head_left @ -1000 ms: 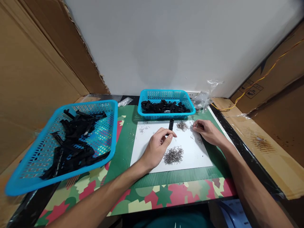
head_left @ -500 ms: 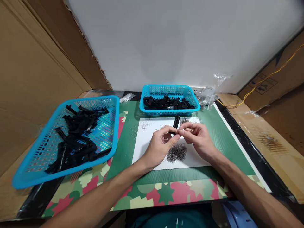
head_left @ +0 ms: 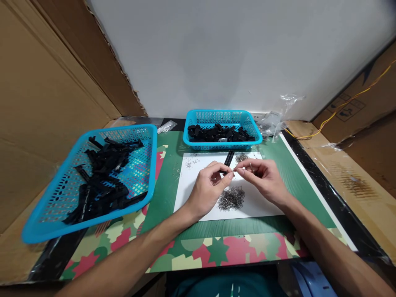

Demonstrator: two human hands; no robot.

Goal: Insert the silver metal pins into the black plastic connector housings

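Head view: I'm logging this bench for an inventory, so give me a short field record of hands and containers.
left hand: pinches a black plastic part
right hand: fingers pinch a tiny metal piece beside that part
white sheet: under both hands, bears a pile of small metal pieces
far basket: blue, black parts inside
left basket: blue, tilted, longer black parts

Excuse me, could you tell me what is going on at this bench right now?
A person sits at a bench with both hands raised over a white sheet. The left hand pinches a small black plastic piece, and the right hand brings a tiny metal clip up to it between finger and thumb. A heap of metal clips lies on the sheet below the hands. A blue basket of black pieces stands behind, and a larger blue basket of them sits to the left.
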